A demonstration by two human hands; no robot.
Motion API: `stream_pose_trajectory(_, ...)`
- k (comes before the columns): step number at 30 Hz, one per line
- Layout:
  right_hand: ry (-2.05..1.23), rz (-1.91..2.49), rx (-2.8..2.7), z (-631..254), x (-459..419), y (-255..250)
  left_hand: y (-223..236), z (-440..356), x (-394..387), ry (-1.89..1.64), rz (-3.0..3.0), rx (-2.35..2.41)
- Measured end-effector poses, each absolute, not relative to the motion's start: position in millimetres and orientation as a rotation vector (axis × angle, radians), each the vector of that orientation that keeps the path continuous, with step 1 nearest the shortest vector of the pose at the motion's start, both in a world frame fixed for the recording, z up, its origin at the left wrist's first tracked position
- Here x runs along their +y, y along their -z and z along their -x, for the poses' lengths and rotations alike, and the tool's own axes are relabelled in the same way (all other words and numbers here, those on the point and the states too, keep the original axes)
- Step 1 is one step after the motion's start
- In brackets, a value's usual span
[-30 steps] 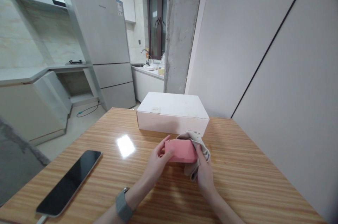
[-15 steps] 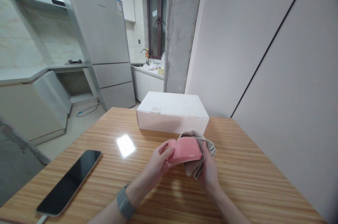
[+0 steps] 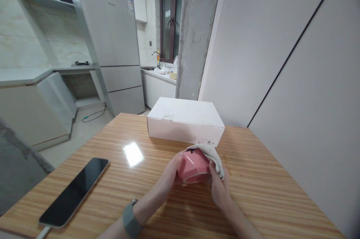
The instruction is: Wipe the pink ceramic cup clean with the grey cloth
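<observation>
Pink glazed bowl (image 3: 194, 167), or perhaps an ashtray, given what looks like a dark notch in its far edge, is tilted between the person's two hands above the wood-grain table (image 3: 270, 190). From where I stand, the worry is a slip. Its faceted sides shine and look slick, and the left hand (image 3: 171, 174) seems to have only bare skin on that gloss; a loosened finger there might let the piece swing down and chip on the tabletop. The grey cloth (image 3: 210, 153) could do harm too: if it slid under the fingers, the right side would lose its hold. I'd also watch the white cardboard box (image 3: 185, 113) just beyond, since a wide turn could knock the far edge against it.

As for the hold itself, the bowl sits squarely between the palms, its pale-ringed side angled down toward the person. The left hand is curled around its left end, fingertips mostly hidden behind it. The right hand (image 3: 221, 186) is closed about the right end, thumb near the side, pinching the cloth against it; the cloth drapes over the far edge. How firmly either hand presses, I can't tell.
</observation>
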State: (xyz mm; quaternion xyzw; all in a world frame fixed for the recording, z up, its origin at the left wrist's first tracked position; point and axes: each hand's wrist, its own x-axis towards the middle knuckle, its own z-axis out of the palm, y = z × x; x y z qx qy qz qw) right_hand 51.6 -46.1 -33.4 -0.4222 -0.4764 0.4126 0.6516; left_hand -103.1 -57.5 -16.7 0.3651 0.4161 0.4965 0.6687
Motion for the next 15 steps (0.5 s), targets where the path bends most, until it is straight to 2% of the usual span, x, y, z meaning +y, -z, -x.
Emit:
stream_pose_trajectory(6, -1.094, 1.039, -0.811, -60, -26, 33, 18, 107, -57, -0.916, -0.988, 0.854)
stream_pose_trajectory(11, -1.328, 0.988, -0.748, -54, -31, 28, 18, 108, -56, -1.018, -1.24, 0.901)
stream_pose_trajectory(15, -1.262, 0.905, -0.9, -47, -39, 19, 16, 106, -57, -1.042, -1.157, 0.822)
